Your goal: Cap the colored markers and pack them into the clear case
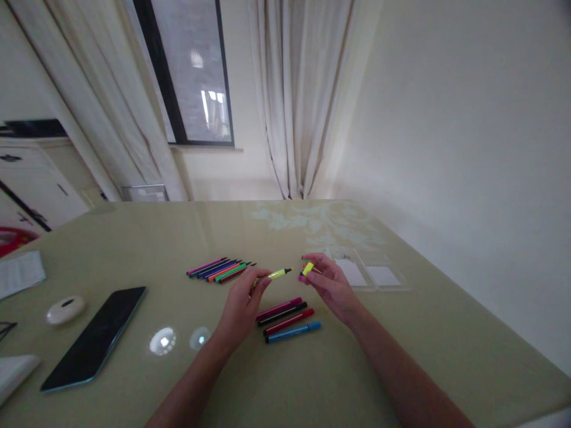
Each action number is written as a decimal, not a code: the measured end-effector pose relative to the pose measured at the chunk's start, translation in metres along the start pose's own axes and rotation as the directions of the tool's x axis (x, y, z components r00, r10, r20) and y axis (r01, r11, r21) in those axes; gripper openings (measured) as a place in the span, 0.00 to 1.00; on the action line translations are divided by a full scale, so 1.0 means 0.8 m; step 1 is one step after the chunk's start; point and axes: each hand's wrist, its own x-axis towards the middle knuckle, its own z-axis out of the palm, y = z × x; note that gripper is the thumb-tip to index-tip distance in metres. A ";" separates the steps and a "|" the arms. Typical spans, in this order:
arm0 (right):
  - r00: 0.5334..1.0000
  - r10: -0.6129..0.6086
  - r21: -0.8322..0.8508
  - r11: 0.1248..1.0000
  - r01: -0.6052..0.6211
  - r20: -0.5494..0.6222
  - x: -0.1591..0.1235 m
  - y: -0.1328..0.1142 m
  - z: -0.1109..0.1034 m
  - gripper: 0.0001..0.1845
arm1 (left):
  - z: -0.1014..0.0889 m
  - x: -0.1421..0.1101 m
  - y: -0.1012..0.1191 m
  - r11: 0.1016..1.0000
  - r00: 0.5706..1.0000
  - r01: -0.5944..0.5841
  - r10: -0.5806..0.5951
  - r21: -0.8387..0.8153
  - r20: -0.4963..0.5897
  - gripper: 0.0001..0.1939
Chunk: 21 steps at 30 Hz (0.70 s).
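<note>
My left hand (243,300) is closed on an uncapped yellow marker (280,273), its dark tip pointing right. Between the fingers of my right hand (333,288) is a yellow cap (307,268), a short gap from that tip. Pink and green bits also show at these fingers; they look like more caps. Beyond my left hand lies a slanted row of several uncapped markers (220,270) in purple, blue, green, orange and other colours. Nearer me are capped markers: a magenta marker (281,307), a black marker (283,313), a red marker (289,321) and a blue marker (292,333).
An opened clear plastic case (375,278) lies behind my right hand. On the left are a dark tablet (96,339), a white rounded object (66,310), papers (20,273) and part of a white object (15,374). A wall (482,178) borders the table's right side.
</note>
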 end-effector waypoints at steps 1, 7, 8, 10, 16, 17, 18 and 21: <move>1.000 0.001 -0.013 1.000 -0.001 0.002 0.000 0.000 0.000 0.20 | 0.000 0.000 0.000 1.000 1.000 -0.011 0.011 0.004 0.007 0.12; 0.997 -0.063 -0.103 0.993 0.058 -0.045 0.004 0.007 -0.004 0.15 | 0.002 -0.002 -0.003 1.000 0.999 -0.020 0.020 0.017 0.031 0.12; 0.996 -0.071 -0.116 0.991 0.065 -0.051 0.004 0.008 -0.004 0.15 | 0.002 -0.002 -0.003 1.000 0.999 -0.019 0.019 0.021 0.036 0.12; 0.995 -0.081 -0.140 0.987 0.073 -0.057 0.005 0.009 -0.004 0.15 | 0.003 -0.003 -0.003 0.999 0.999 -0.020 0.019 0.026 0.050 0.12; 0.998 -0.064 -0.235 0.970 0.061 -0.005 0.000 0.002 0.004 0.13 | 0.004 -0.004 0.003 0.999 0.997 -0.031 0.030 0.017 0.078 0.11; 0.998 -0.055 -0.253 0.966 0.056 0.011 -0.001 0.001 0.005 0.13 | 0.004 -0.004 0.004 1.000 0.996 -0.029 0.027 0.013 0.085 0.11; 0.999 -0.047 -0.269 0.962 0.051 0.025 -0.002 0.000 0.006 0.13 | 0.004 -0.005 0.005 1.000 0.996 -0.026 0.026 0.008 0.091 0.11; 0.998 -0.044 -0.292 0.955 0.055 0.042 -0.003 0.000 0.006 0.13 | 0.004 -0.004 0.007 1.000 0.995 -0.023 0.024 -0.016 0.093 0.12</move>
